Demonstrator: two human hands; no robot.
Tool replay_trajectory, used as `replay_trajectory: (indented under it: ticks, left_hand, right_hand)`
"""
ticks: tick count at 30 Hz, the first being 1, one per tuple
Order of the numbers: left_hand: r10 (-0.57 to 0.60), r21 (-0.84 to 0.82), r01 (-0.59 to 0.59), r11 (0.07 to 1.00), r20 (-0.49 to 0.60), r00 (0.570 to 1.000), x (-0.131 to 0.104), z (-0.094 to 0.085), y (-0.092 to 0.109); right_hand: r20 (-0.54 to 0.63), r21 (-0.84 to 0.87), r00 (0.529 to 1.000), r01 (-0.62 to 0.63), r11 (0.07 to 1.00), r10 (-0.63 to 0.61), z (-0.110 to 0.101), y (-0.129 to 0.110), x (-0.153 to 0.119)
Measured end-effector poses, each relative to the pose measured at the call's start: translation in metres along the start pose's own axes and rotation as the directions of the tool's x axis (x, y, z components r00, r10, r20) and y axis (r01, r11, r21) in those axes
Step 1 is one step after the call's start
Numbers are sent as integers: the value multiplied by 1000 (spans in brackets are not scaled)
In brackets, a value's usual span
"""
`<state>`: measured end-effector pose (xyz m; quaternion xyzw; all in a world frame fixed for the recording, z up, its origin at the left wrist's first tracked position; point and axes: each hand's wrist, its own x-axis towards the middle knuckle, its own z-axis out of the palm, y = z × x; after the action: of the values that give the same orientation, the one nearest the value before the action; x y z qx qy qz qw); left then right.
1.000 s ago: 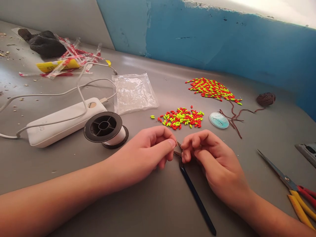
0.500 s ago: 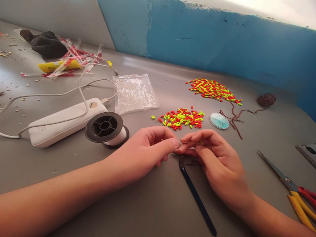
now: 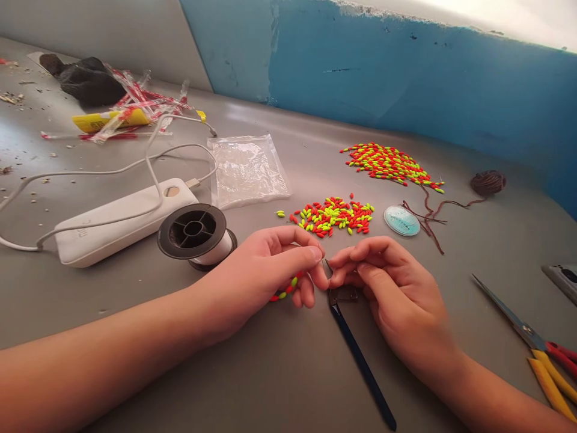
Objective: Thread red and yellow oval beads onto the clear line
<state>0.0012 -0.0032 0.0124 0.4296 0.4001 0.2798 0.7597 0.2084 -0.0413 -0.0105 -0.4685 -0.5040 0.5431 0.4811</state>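
head view: left hand [image 3: 288, 264], thumb and index pinching a thin, barely visible strand [image 3: 320, 245], curved string of red and lime-green oval beads [image 3: 282, 295] under its palm; right hand [image 3: 392, 288] just beside, fingers curled, cannot tell if it grips anything. loose pile of red and lime-green oval beads [image 3: 333, 215] just beyond both hands, slim dark-handled metal tool [image 3: 361, 362] between and below them.

Curved strand of red and lime-green beads [image 3: 282, 295], partly hidden, in front of a loose matching heap [image 3: 334, 215].
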Motion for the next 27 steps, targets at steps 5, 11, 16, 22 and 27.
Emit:
replay_trajectory:
  ticks: [5, 11, 16, 22, 27]
  left_hand:
    - [7, -56, -9, 998, -25, 1000, 1, 2, 2]
    - [14, -81, -17, 997, -38, 999, -2, 4, 4]
    - [1, -82, -3, 997, -28, 1000, -3, 3, 4]
    - [-3, -78, 1, 997, -31, 1000, -1, 2, 4]
    - [5, -75, -8, 997, -34, 999, 0, 1, 3]
  right_hand:
    - [3, -2, 1000, -19, 1000, 19, 1, 1, 2]
    - [-1, 3, 999, -44, 999, 44, -1, 0, 1]
    - [10, 8, 996, -86, 996, 85, -1, -1, 0]
    - [-11, 60, 998, -58, 997, 59, 1, -1, 2]
    - [-20, 60, 999, -36, 998, 37, 0, -1, 3]
